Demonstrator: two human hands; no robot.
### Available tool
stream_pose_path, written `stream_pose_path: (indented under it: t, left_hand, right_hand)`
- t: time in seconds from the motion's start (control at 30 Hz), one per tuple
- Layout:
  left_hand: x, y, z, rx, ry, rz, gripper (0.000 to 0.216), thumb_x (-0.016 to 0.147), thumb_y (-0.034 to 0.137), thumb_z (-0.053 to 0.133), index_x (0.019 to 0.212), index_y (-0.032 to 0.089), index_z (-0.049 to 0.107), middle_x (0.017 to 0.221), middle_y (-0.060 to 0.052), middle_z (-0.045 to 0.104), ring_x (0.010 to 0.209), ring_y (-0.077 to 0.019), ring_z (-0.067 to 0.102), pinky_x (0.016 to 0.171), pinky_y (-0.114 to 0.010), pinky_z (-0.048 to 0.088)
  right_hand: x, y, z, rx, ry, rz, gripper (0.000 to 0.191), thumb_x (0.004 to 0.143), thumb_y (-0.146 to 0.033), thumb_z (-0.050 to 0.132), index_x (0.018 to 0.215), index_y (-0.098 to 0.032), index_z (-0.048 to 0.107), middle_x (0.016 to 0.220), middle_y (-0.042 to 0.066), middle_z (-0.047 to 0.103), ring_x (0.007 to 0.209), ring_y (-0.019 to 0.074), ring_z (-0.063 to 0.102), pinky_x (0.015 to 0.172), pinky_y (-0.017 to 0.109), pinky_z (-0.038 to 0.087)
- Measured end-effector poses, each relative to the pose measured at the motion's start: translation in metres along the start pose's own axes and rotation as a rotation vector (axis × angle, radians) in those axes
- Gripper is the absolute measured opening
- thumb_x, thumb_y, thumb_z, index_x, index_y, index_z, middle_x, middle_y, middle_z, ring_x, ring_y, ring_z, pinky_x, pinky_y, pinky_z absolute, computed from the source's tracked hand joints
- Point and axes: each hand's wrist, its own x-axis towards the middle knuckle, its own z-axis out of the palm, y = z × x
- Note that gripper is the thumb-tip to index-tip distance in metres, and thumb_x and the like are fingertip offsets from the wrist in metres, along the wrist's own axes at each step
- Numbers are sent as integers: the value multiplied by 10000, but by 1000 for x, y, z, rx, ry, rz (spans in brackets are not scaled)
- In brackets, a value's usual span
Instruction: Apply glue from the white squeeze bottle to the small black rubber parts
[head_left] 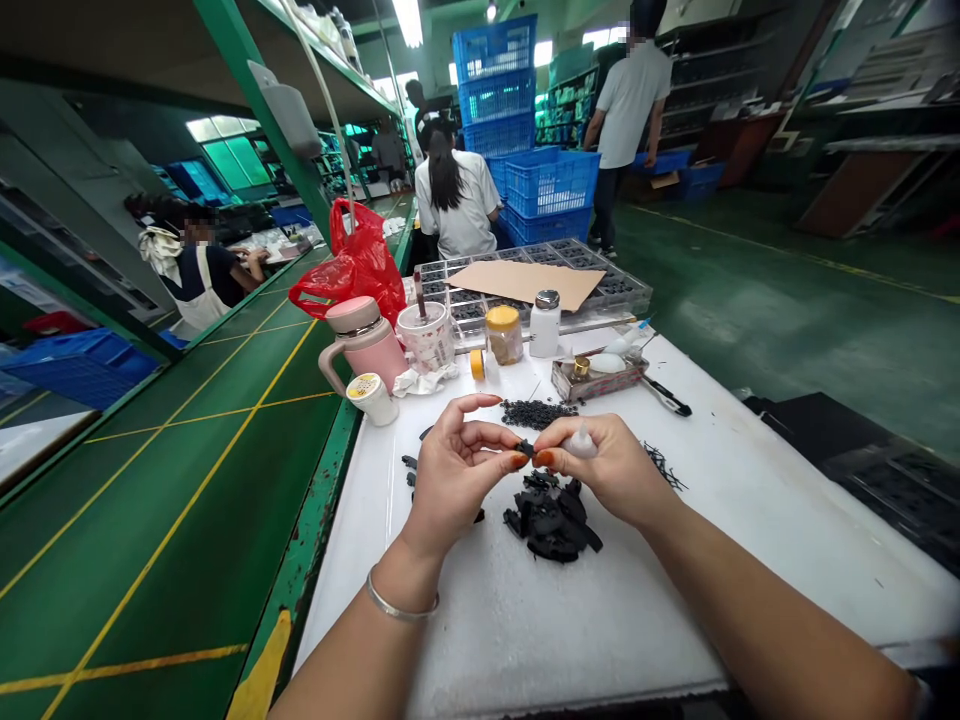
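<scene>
My left hand (459,478) is closed in a pinch, thumb and index fingertips on a small black part (526,449). Facing it, my right hand (611,462) pinches the other side of that part with thumb and forefinger. A whitish, translucent rounded piece (581,443) shows at my right hand's fingers; what it is I cannot make out. Just below both hands lies a heap of curved black pieces (553,522) on the white tabletop (495,640). Beyond them is a pile of tiny black rings (536,413). Thin black pins (664,466) are scattered to the right, partly behind my wrist.
A pink mug (369,350), a white shaker cup (373,400), a yellow-lidded jar (503,335) and a white bottle (545,325) stand at the back. A small box (596,378) and a cutter (667,396) lie right. The green conveyor (172,500) runs left; co-workers are beyond.
</scene>
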Motion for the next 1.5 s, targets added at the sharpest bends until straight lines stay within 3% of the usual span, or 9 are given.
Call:
stream_pose_path:
  t: [0.17, 0.4, 0.7, 0.9, 1.03, 1.17, 1.33, 1.5]
  left_hand:
    - [0, 0, -1, 6, -40, 0, 548, 660, 158, 770, 1134, 192, 497, 777, -38, 690, 665, -159, 659, 644, -271, 556]
    - [1, -1, -1, -28, -82, -2, 528, 660, 163, 774, 1115, 194, 509, 762, -30, 680, 661, -157, 646, 639, -283, 552]
    - [6, -15, -1, 6, -120, -119, 214, 733, 252, 722, 894, 120, 670, 816, -64, 679, 707, -138, 625, 657, -247, 523]
    - [6, -11, -7, 135, -13, -98, 197, 757, 295, 689, 868, 136, 658, 777, -58, 677, 755, -173, 640, 614, -242, 522]
    - [6, -9, -8, 304, 47, -29, 166, 738, 269, 691, 853, 149, 677, 781, -39, 654, 681, -136, 590, 597, -235, 519]
    - [6, -8, -8, 408, 75, 4, 151, 747, 263, 670, 857, 162, 689, 812, -37, 662, 675, -134, 589, 568, -221, 508]
    - [5, -7, -6, 499, 100, 49, 108, 747, 228, 659, 829, 166, 691, 814, -28, 678, 655, -119, 604, 552, -195, 494]
    - [3, -9, -5, 571, 81, 156, 87, 754, 172, 633, 821, 170, 688, 827, -25, 682, 742, -134, 628, 616, -197, 525]
  right_hand:
    - [-1, 0, 4, 7, 6, -53, 186, 728, -312, 699, 654, -147, 656, 605, 6, 616, 569, 117, 521, 525, 226, 405]
    - [-1, 3, 8, 118, -32, 41, 277, 719, -390, 714, 638, -140, 627, 574, 1, 592, 544, 108, 486, 518, 228, 386]
    - [3, 6, 5, 68, 6, -5, 275, 768, -397, 682, 708, -136, 619, 599, -8, 558, 552, 101, 500, 513, 219, 416]
    - [0, 4, -3, 36, 165, -29, 341, 850, -466, 564, 1070, -223, 474, 814, 13, 593, 621, 164, 629, 400, 217, 462]
    - [-2, 0, -18, -120, 246, -70, 441, 901, -481, 466, 1272, -246, 428, 972, 59, 602, 725, 179, 644, 492, 257, 539]
    - [-4, -8, -29, -219, 256, -61, 360, 879, -454, 524, 1150, -221, 571, 969, 63, 625, 758, 185, 647, 555, 262, 545]
    - [-9, -12, -34, -36, 399, -129, 260, 749, -357, 721, 913, -222, 572, 678, -14, 599, 535, 119, 545, 418, 205, 384]
    - [-13, -9, -31, 10, 543, -284, 183, 705, -319, 763, 823, -200, 690, 780, 23, 623, 648, 139, 537, 510, 243, 377]
